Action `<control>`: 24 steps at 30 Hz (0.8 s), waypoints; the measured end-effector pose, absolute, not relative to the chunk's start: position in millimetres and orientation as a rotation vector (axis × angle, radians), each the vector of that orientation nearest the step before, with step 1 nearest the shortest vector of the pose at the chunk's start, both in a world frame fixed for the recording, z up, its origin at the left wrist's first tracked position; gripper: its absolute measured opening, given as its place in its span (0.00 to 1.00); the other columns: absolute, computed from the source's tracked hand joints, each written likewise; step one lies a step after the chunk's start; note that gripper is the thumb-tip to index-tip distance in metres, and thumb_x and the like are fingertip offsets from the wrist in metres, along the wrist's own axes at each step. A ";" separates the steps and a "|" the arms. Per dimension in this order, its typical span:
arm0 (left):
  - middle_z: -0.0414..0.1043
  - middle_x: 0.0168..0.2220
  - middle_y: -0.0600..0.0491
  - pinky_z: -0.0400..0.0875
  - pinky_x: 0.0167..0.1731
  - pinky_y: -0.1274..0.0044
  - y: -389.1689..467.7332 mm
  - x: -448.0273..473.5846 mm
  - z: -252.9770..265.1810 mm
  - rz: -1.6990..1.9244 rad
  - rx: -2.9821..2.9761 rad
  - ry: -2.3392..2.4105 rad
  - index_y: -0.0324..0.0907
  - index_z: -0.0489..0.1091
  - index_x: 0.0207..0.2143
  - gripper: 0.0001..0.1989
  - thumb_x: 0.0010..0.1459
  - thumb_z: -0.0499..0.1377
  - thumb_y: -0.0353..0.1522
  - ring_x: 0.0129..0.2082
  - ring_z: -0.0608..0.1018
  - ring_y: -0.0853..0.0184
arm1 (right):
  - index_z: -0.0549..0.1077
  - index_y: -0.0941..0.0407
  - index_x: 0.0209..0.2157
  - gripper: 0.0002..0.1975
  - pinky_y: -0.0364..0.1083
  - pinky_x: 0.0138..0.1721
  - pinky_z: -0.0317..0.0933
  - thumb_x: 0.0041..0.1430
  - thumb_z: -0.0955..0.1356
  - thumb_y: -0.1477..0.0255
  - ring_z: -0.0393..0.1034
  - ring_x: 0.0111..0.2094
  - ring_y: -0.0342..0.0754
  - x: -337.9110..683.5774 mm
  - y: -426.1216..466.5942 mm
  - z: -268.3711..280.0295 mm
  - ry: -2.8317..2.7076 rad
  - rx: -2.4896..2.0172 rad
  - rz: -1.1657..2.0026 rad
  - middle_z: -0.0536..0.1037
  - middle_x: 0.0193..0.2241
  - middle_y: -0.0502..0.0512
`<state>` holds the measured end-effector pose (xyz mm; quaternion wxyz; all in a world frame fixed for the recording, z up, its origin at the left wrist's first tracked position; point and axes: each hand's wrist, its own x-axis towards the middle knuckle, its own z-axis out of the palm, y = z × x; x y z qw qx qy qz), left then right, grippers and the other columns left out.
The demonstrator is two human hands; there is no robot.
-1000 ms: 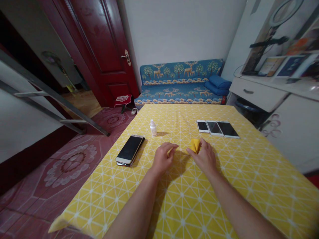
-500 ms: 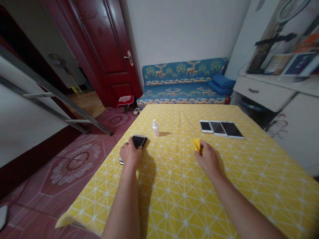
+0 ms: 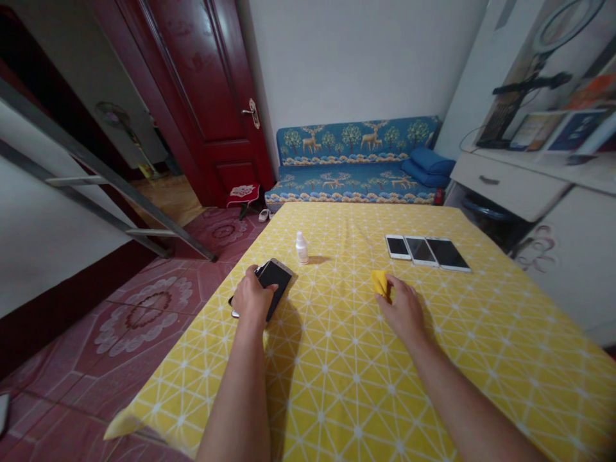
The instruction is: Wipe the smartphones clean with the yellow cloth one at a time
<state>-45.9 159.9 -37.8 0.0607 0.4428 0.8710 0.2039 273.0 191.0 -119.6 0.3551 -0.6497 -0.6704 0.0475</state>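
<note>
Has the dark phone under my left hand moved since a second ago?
Yes. The dark phone has been lifted and turned by the left hand, its top now nearer the white bottle.

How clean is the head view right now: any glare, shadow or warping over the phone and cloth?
Head view: wide-angle bending at the edges; the shelf top right is soft. The left hand grips a dark phone, screen free of glare; its forearm shadow falls rightward on the tablecloth. The right hand pinches a sharp yellow cloth.
</note>
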 end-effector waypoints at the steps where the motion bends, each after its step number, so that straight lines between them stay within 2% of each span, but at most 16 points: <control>1: 0.76 0.47 0.45 0.67 0.38 0.67 159.7 -46.5 -38.3 0.659 1.336 2.621 0.49 0.68 0.53 0.25 0.51 0.62 0.40 0.47 0.76 0.50 | 0.68 0.55 0.51 0.23 0.55 0.55 0.59 0.53 0.65 0.66 0.68 0.51 0.58 273.4 191.6 -120.5 -1.730 -1.674 0.119 0.76 0.48 0.62; 3: 0.78 0.41 0.48 0.66 0.36 0.69 160.4 -48.3 -40.3 0.783 1.360 2.599 0.49 0.74 0.41 0.12 0.53 0.60 0.39 0.44 0.77 0.52 | 0.69 0.55 0.51 0.22 0.55 0.55 0.59 0.53 0.65 0.66 0.68 0.50 0.57 274.3 193.3 -123.1 -1.726 -1.654 0.108 0.76 0.48 0.62; 4: 0.78 0.38 0.49 0.65 0.35 0.70 161.5 -49.1 -41.7 0.887 1.371 2.574 0.48 0.75 0.37 0.09 0.53 0.60 0.38 0.42 0.77 0.53 | 0.70 0.55 0.50 0.22 0.55 0.55 0.59 0.53 0.65 0.66 0.68 0.50 0.58 274.8 194.3 -124.6 -1.720 -1.641 0.100 0.76 0.48 0.62; 6: 0.77 0.32 0.50 0.64 0.34 0.72 165.5 -48.3 -45.6 1.202 1.353 2.403 0.46 0.74 0.34 0.08 0.50 0.63 0.37 0.36 0.77 0.58 | 0.71 0.56 0.48 0.21 0.56 0.54 0.60 0.53 0.65 0.66 0.68 0.49 0.57 275.9 196.5 -127.5 -1.706 -1.612 0.090 0.76 0.47 0.63; 8: 0.74 0.27 0.54 0.64 0.31 0.76 170.5 -41.4 -50.2 1.553 1.197 2.013 0.43 0.73 0.31 0.09 0.46 0.65 0.35 0.29 0.75 0.65 | 0.73 0.56 0.46 0.18 0.56 0.53 0.60 0.53 0.65 0.67 0.69 0.48 0.57 276.8 198.4 -129.5 -1.679 -1.584 0.102 0.77 0.45 0.62; 10: 0.71 0.23 0.57 0.64 0.29 0.79 174.7 -27.3 -54.9 1.711 0.898 1.549 0.40 0.71 0.29 0.11 0.43 0.68 0.34 0.24 0.72 0.70 | 0.75 0.55 0.42 0.16 0.55 0.51 0.62 0.54 0.64 0.67 0.70 0.46 0.55 277.3 199.4 -129.9 -1.632 -1.552 0.150 0.78 0.44 0.61; 12: 0.73 0.25 0.55 0.67 0.28 0.79 176.4 -7.8 -59.2 1.639 0.812 1.368 0.38 0.72 0.29 0.10 0.47 0.66 0.36 0.23 0.73 0.71 | 0.76 0.54 0.38 0.13 0.54 0.49 0.62 0.54 0.63 0.67 0.71 0.44 0.54 277.1 199.5 -129.1 -1.550 -1.503 0.238 0.79 0.41 0.59; 15: 0.76 0.27 0.52 0.71 0.29 0.79 174.5 21.5 -64.8 1.420 0.318 0.975 0.37 0.73 0.31 0.06 0.52 0.64 0.31 0.25 0.76 0.70 | 0.76 0.52 0.32 0.10 0.52 0.47 0.63 0.52 0.64 0.67 0.71 0.42 0.53 275.8 198.4 -126.5 -1.443 -1.443 0.349 0.80 0.38 0.56; 17: 0.77 0.27 0.50 0.73 0.28 0.78 172.2 35.7 -69.5 1.344 0.235 0.929 0.35 0.73 0.33 0.05 0.57 0.59 0.29 0.24 0.77 0.69 | 0.76 0.52 0.31 0.09 0.51 0.45 0.63 0.51 0.64 0.67 0.72 0.40 0.52 274.8 197.3 -124.8 -1.396 -1.437 0.381 0.80 0.36 0.55; 20: 0.77 0.28 0.47 0.76 0.31 0.74 169.9 46.8 -82.0 1.251 0.203 0.878 0.33 0.73 0.41 0.10 0.62 0.55 0.29 0.25 0.79 0.66 | 0.74 0.52 0.33 0.11 0.50 0.40 0.64 0.54 0.63 0.65 0.72 0.36 0.52 274.6 195.8 -123.1 -1.295 -1.443 0.405 0.80 0.34 0.55; 24: 0.79 0.36 0.42 0.76 0.39 0.66 168.3 51.4 -102.8 1.083 0.214 0.648 0.31 0.66 0.55 0.22 0.62 0.56 0.35 0.34 0.82 0.58 | 0.72 0.55 0.36 0.15 0.49 0.38 0.64 0.56 0.61 0.61 0.71 0.35 0.52 276.6 194.3 -121.7 -1.145 -1.419 0.407 0.78 0.34 0.57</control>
